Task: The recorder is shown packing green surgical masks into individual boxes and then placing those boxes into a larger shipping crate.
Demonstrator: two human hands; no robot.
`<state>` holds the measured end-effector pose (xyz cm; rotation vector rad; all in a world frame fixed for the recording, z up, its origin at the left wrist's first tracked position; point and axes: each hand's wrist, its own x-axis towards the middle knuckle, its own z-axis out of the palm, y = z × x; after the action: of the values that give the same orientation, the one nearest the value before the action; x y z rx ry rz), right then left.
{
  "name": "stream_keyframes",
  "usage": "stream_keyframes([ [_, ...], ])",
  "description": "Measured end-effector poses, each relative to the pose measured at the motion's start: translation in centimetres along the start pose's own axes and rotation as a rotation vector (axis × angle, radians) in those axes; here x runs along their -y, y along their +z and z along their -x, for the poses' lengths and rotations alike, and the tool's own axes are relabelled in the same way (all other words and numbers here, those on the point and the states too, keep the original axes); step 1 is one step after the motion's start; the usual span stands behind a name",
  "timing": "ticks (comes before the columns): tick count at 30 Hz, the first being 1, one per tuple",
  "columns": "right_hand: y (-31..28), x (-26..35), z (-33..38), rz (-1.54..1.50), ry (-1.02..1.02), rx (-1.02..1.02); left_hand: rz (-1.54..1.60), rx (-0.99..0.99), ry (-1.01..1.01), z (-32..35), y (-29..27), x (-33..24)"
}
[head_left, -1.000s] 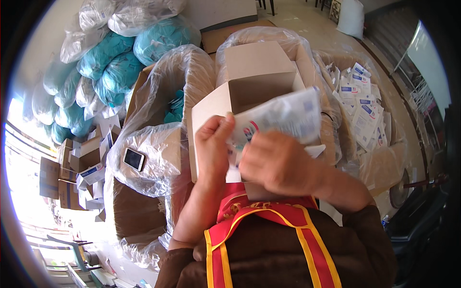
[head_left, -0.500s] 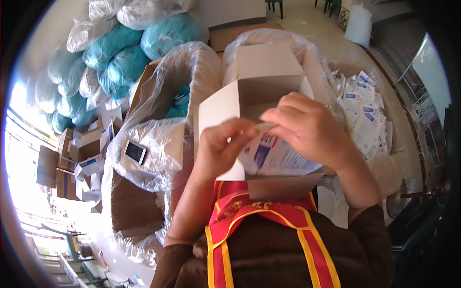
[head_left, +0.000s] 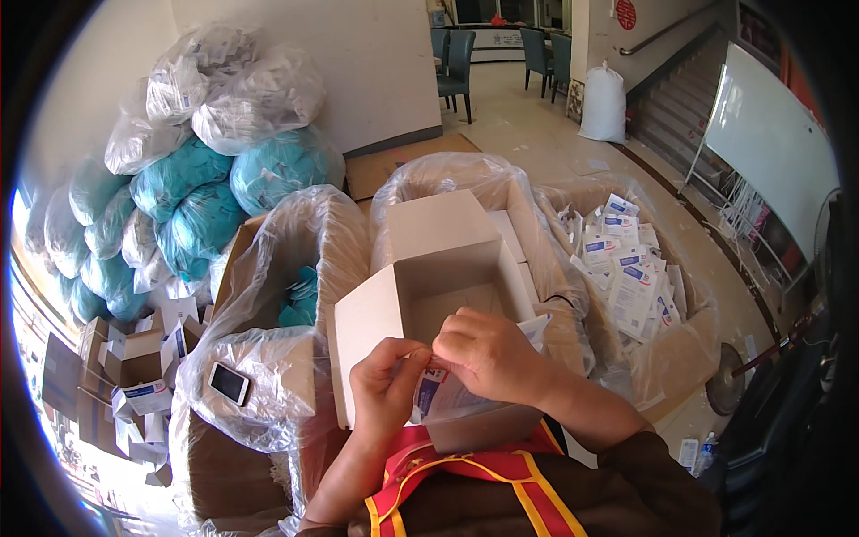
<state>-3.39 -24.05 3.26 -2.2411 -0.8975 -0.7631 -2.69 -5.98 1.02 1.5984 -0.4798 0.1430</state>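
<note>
In front of my chest, my left hand [head_left: 383, 380] pinches the upper edge of a white plastic packet [head_left: 458, 401] with blue and red print. My right hand [head_left: 490, 355] grips the same edge, its closed fingers against those of my left. Much of the packet is hidden behind my right hand. Just beyond and below both hands stands an open cardboard carton [head_left: 437, 226] with its flaps folded out. Part of its brown inside shows; the near flap lies by my red and yellow apron [head_left: 461, 465].
Left of the carton, a phone [head_left: 229, 383] lies on plastic film over a large lined box [head_left: 344, 224] holding teal items. Another large box [head_left: 693, 349] at the right holds several white packets [head_left: 637, 277]. Stuffed bags [head_left: 192, 210] and empty cartons [head_left: 143, 369] pile up at the left.
The view has tilted up, bringing more of the far room into sight. Both hands remain on the packet's top edge and have drawn closer together.
</note>
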Motion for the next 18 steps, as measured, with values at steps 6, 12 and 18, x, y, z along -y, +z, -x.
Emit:
stream_keyframes([
  [6, -0.8, 1.9, -0.5, 0.220, -0.220, 0.075, 0.387, -0.102, -0.262, -0.2, -0.3, -0.4],
  [12, -1.2, 5.3, 1.5, 0.046, -0.304, 0.023, 0.372, -0.284, -0.284, -3.6, -3.2, 5.0],
  [18, -3.4, 4.9, 1.7, -0.179, -0.204, 0.015, 0.158, -0.350, -0.202, -4.6, -7.0, 9.8],
])
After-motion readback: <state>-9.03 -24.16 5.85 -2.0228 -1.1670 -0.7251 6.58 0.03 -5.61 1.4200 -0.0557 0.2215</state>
